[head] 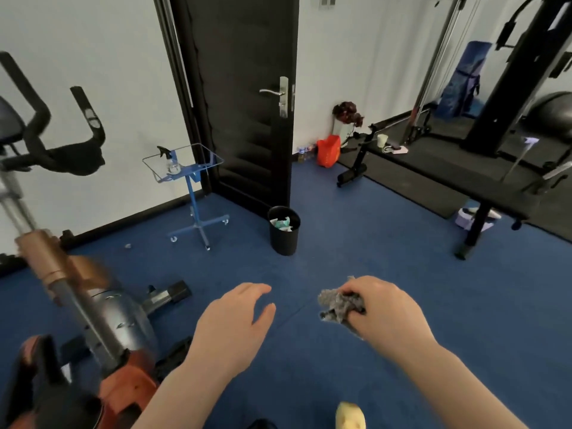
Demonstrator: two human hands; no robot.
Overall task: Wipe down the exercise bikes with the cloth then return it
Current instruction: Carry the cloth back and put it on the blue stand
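My right hand (385,308) is closed around a crumpled grey cloth (335,303), held over the blue floor at lower centre-right. My left hand (238,320) hovers beside it with fingers loosely apart and nothing in it. An exercise bike (102,311) with a grey and orange body stands at the lower left, its black handlebars (46,150) up at the far left. Farther back stands a blue wheeled stand (195,193) with a wire tray (213,157) that holds a spray bottle (171,161).
A black waste bin (284,232) with paper in it stands by the dark door (247,88). A black weight bench (433,178) and a cable machine (510,88) fill the right. A red bag (328,150) sits against the far wall. Blue floor spreads ahead.
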